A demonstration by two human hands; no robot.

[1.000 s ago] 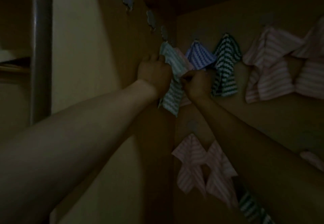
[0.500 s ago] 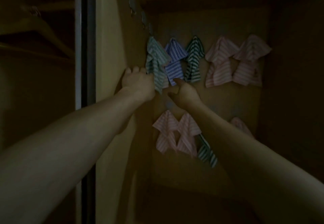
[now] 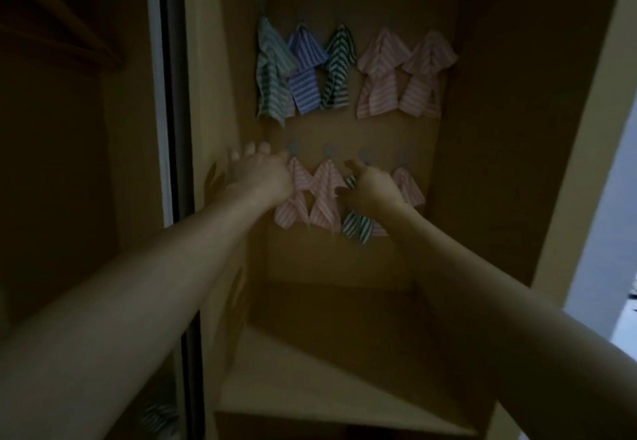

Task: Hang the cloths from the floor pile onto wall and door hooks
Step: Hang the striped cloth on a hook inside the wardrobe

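While both arms reach into the dim wardrobe, I take the back panel (image 3: 351,267) as my landmark. High on that panel hang five striped cloths in a row: a teal cloth (image 3: 272,71) at its left edge, then a blue cloth (image 3: 305,71), a dark green cloth (image 3: 337,67), and two pink cloths (image 3: 379,74) (image 3: 425,74) toward its right. Lower on the panel runs a second row of small round hooks (image 3: 294,146), with two more pink cloths (image 3: 293,198) (image 3: 325,195) side by side, a green striped cloth (image 3: 358,226) hanging partly behind my right hand, and another pink cloth (image 3: 408,186) further right.

My left hand (image 3: 260,172) hovers at the panel's left edge, fingers (image 3: 249,148) loosely spread and holding nothing, just beside the first lower pink cloth. My right hand (image 3: 370,186) is in front of the green striped cloth, forefinger extended toward a hook; I cannot tell whether it grasps any cloth. More striped fabric (image 3: 157,417) lies low on the floor, left of the panel.
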